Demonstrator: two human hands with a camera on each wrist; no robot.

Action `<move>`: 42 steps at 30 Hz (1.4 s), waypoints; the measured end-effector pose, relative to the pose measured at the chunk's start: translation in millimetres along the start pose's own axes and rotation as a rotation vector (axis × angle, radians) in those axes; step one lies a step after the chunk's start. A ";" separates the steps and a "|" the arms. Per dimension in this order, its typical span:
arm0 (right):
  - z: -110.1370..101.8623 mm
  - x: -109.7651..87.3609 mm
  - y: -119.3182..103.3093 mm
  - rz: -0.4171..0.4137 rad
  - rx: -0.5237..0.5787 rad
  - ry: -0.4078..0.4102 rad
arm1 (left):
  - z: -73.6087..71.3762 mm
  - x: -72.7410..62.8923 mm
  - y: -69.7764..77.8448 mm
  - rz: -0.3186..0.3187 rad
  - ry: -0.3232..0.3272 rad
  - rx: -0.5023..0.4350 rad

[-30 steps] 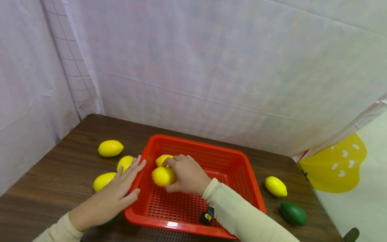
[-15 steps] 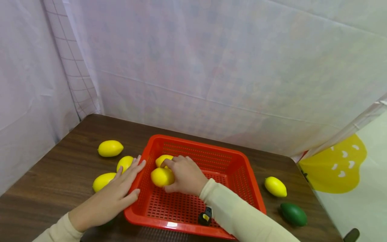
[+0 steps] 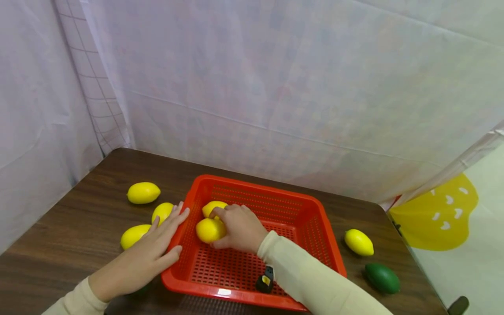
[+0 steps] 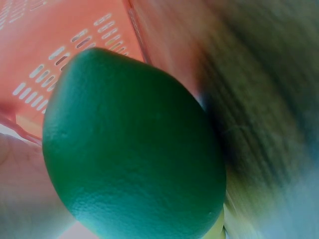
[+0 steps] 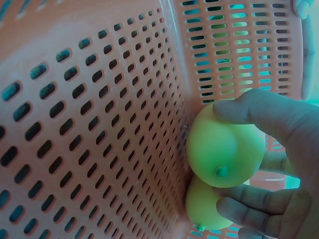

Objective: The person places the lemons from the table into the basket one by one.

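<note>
Inside the red perforated basket, my right hand grips a yellow lemon between thumb and fingers, low at the basket's left end. Just behind it lies a second lemon, partly covered by the fingers; the right wrist view shows the held lemon right against this other lemon. My left hand lies with straight fingers along the basket's left rim. Close under that hand, a dark green lemon-shaped fruit fills much of the left wrist view.
Left of the basket, several yellow lemons lie on the brown wooden table, the farthest lemon near the back. To the right are a lemon and a dark green fruit. A white curtain hangs behind the table.
My right hand has shifted slightly left and down with the lemon, towards the basket's left wall. The left hand stays on the rim.
</note>
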State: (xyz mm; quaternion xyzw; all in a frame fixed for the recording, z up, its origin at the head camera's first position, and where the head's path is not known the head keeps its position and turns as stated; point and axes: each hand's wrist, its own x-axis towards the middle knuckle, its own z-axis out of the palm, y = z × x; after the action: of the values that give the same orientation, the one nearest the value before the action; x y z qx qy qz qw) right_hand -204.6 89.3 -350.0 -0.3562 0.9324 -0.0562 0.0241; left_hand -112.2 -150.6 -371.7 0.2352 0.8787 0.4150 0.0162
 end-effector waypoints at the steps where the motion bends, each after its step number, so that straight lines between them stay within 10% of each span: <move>1: 0.3 0.2 0.0 0.000 -0.002 0.002 | -0.2 -0.1 -0.1 0.004 0.001 0.002; 23: -2.8 -0.1 1.0 -0.030 -0.080 -0.012 | 0.5 0.3 -3.3 0.033 0.007 0.007; 42: -62.7 -31.6 25.7 0.023 0.132 0.078 | 4.0 -1.5 -6.9 0.049 0.026 0.025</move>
State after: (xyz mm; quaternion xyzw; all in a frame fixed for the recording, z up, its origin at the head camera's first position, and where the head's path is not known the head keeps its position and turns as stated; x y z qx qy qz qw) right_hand -203.4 134.9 -290.8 -0.3406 0.9309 -0.1312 0.0120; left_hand -112.7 -152.1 -379.7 0.2512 0.8780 0.4074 -0.0085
